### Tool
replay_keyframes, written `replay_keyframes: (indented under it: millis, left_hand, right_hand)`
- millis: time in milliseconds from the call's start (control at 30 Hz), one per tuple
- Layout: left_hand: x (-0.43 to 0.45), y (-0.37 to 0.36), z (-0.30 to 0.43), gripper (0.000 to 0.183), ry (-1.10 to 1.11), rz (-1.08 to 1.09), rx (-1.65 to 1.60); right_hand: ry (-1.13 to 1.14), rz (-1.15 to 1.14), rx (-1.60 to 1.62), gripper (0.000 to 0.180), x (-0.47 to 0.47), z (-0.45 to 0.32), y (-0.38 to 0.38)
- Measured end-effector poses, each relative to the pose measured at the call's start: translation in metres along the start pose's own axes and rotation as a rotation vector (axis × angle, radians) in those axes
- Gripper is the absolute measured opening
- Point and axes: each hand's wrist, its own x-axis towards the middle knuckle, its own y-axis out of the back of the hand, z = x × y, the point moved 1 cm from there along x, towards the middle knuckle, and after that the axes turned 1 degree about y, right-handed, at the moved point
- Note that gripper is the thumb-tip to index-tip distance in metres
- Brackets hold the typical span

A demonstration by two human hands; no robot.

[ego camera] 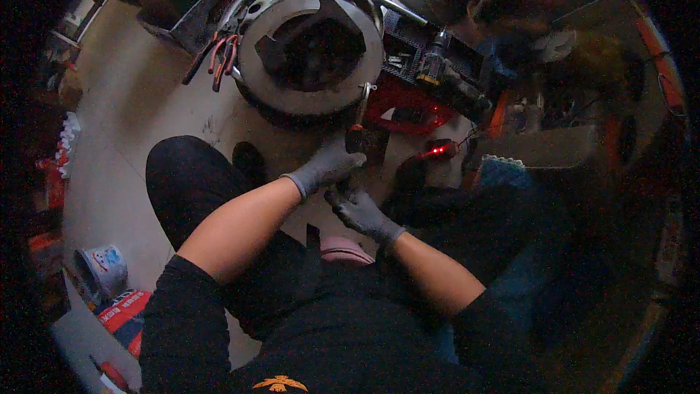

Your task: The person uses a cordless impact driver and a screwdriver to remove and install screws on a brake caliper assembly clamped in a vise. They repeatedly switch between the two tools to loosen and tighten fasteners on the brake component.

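Observation:
My left hand, in a grey glove, is closed around a dark object whose shape is lost in shadow. Just below it my right hand, also gloved, has its fingers curled by the lower end of something dark; its hold is unclear. A metal tool with an orange part rises from near my left hand to the rim of a round metal drum. Inside the drum's wide grey ring are dark curved blades. Several pliers with red and black handles hang at its left edge.
Right of the drum stand a black mesh tray, a cordless drill and a red tray. Small red lights glow nearby. A grey bin is at upper left, a printed bucket at lower left. A pink item lies below my hands.

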Motion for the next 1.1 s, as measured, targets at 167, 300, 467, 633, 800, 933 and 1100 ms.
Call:
replay_keyframes:
  millis: [167, 300, 467, 633, 800, 933, 1100]
  left_hand:
    - [0.003, -0.002, 0.001, 0.059, 0.037, 0.012, 0.033]
    - [0.001, -0.003, -0.006, 0.056, 0.1, -0.003, 0.037]
    - [0.001, 0.0, -0.013, 0.053, 0.093, 0.054, -0.02]
    - [0.002, -0.001, 0.0, 0.051, 0.105, 0.103, 0.108]
    - [-0.005, 0.002, 0.024, 0.043, 0.11, 0.171, 0.203]
    - [-0.001, 0.005, 0.032, 0.039, 0.11, 0.135, 0.225]
    - [0.006, 0.004, 0.016, 0.051, 0.133, 0.116, 0.146]
  right_hand:
    - [0.341, 0.222, 0.202, 0.034, 0.007, -0.01, 0.003]
    - [0.214, 0.156, 0.299, 0.038, 0.026, -0.003, 0.004]
    - [0.306, 0.382, 0.181, 0.037, 0.045, 0.008, -0.017]
    - [0.229, 0.395, 0.253, 0.031, 0.041, -0.003, -0.019]
    - [0.232, 0.369, -0.062, 0.024, 0.035, -0.02, -0.01]
    - [0.135, 0.373, 0.215, 0.02, 0.037, -0.02, -0.009]
    - [0.263, 0.332, 0.161, 0.026, 0.043, -0.012, -0.003]
